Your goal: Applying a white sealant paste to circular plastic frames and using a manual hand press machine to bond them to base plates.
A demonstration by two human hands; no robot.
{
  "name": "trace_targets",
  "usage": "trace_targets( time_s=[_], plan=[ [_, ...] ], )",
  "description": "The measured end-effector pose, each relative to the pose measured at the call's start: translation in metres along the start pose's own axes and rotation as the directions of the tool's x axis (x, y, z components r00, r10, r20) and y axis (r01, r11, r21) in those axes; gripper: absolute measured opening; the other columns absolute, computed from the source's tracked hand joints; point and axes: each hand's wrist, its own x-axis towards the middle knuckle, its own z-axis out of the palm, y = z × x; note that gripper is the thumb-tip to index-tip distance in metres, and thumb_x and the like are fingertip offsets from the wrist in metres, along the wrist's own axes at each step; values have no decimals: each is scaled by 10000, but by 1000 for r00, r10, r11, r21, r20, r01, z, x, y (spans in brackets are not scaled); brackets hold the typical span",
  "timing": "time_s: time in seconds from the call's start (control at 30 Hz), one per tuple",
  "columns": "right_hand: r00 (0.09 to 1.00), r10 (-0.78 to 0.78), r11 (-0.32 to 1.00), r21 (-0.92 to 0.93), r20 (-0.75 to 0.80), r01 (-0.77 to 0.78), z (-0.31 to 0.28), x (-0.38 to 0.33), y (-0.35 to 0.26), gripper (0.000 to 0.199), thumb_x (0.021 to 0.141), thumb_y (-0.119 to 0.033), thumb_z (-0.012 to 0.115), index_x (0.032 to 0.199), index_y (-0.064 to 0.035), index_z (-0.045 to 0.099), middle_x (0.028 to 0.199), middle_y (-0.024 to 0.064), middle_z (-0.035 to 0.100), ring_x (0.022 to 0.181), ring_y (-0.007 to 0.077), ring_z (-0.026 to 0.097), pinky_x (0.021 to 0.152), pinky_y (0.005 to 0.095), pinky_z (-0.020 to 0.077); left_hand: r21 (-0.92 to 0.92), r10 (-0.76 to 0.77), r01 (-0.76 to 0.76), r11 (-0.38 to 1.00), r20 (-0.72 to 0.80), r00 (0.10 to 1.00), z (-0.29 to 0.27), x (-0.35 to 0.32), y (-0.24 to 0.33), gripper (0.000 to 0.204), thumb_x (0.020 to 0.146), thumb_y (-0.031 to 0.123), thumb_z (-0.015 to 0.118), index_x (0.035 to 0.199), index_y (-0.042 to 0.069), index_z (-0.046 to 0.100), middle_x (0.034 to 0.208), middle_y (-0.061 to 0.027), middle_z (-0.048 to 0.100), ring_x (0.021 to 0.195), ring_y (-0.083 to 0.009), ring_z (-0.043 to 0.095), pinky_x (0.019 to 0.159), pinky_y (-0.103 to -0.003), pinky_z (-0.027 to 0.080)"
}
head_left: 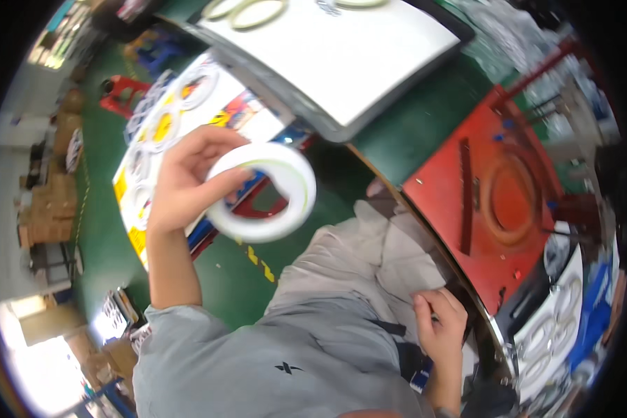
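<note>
My left hand (191,174) is raised at the left, thumb on one side and fingers curled on the other, closed around a thick white ring (299,195). A thin yellow-green line runs along part of the ring's inner edge, and the ring is a little blurred. My right hand (444,322) hangs low at the right beside the table edge, above my lap. Its fingers are curled with the thumb against them; whatever they hold, if anything, cannot be made out.
A dark-rimmed tray (345,132) lined with white carries pale green rings (258,12) on the green table (425,118). To the right lies a red plate (446,188) with a round recess. More white rings (195,87) lie on a printed board at left, others (536,341) at far right.
</note>
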Motion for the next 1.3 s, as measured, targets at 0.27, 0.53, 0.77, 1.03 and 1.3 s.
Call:
trace_targets(
  time_s=[0.27,0.53,0.77,1.03,1.3],
  plan=[
    [955,-260,965,-71,-143,253,1,21,-27,115,858,-22,786,970,-30,759,782,81,704,622,233,658,571,341,502,-487,406,-340,805,35,913,127,43,16,460,894,37,791,1306,-73,619,1102,-199,752,859,-220,769,746,-305,628],
    [943,-205,976,-130,-261,176,-6,0,-33,107,859,24,738,958,4,773,741,86,696,598,212,640,570,325,493,-7,703,-821,571,519,485,272,56,21,351,897,21,725,1245,-17,698,1302,-200,667,1153,-378,678,964,-416,560],
    [812,-204,973,-207,-547,105,-28,17,-37,94,981,10,650,959,55,729,774,90,689,671,172,645,620,292,480,-42,832,-874,485,329,446,304,70,12,316,905,47,722,1215,-4,687,1308,-187,650,1201,-370,646,1002,-461,539],
    [906,-200,800,-597,-373,-69,-33,63,-7,642,974,-166,721,1548,-3,487,1569,179,536,1505,392,432,1229,561,279,225,781,-798,559,182,598,191,113,34,252,923,-34,707,1174,-7,715,1188,-129,735,1107,-243,712,954,-351,562],
    [975,-113,893,-449,-192,15,12,32,-44,605,866,-134,766,1439,-52,590,1554,174,529,1487,381,455,1226,649,197,727,510,-283,626,-107,854,29,290,-7,657,970,452,708,1336,-87,626,1313,-310,672,1216,-422,672,1018,-470,540]
  ],
)
